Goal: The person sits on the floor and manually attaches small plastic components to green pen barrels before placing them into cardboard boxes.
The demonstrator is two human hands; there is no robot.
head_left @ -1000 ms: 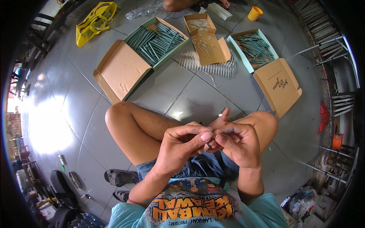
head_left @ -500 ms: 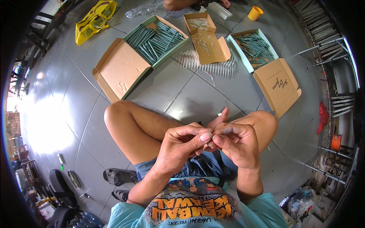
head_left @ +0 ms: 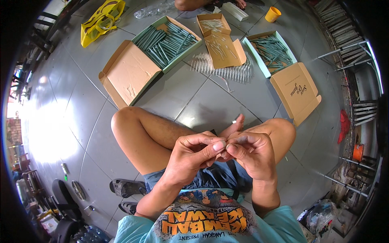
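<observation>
Low in the frame's middle, my left hand (head_left: 190, 156) and right hand (head_left: 251, 156) meet fingertip to fingertip above my crossed legs, both curled and pinching a small piece (head_left: 222, 150) too tiny to identify, perhaps a pale tube. Beyond my knees on the grey tiled floor (head_left: 210, 105) lies a row of clear tubes (head_left: 221, 69), and farther up, open cardboard boxes (head_left: 166, 40) hold green sticks.

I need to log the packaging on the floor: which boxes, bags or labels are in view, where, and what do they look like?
Left box: open green tray of grey-green sticks, tan lid beside it.
Middle box: small open tan carton with thin pale pieces.
Right box: pale-green tray of sticks, tan lid bearing dark script.
Yellow bag: far left, crumpled.
</observation>
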